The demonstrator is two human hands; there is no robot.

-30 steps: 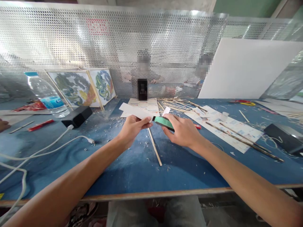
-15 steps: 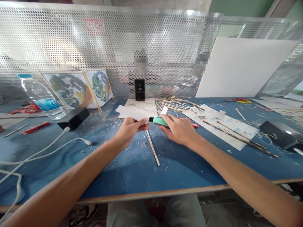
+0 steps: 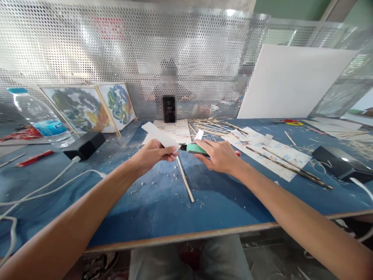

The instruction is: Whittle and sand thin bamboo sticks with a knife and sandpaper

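My left hand (image 3: pixel 155 154) is closed, pinching a strip of white paper (image 3: pixel 159 135) between thumb and fingers. My right hand (image 3: pixel 220 154) is wrapped around a green-handled tool (image 3: pixel 195 148) with a black front end. That black end meets the paper's right edge beside my left fingertips; I cannot make out its exact kind. A small white piece (image 3: pixel 199 134) shows just above the tool. Below my hands a thin wooden stick (image 3: pixel 185 181) lies on the blue table, its far end close under my left fingers. A red object (image 3: pixel 238 153) shows partly behind my right hand.
Behind the hands lie a printed sheet (image 3: pixel 180 126) and a pile of thin sticks (image 3: pixel 212 125). A bottle (image 3: pixel 43 120), a black box (image 3: pixel 84 146) with white cables and painted panels (image 3: pixel 81 107) stand left. Scissors (image 3: pixel 291 122) and another black box (image 3: pixel 340 161) are right.
The left end of the paper strip has tilted upward, and it slants more steeply. Both hands keep their hold. The whole view has shifted slightly.
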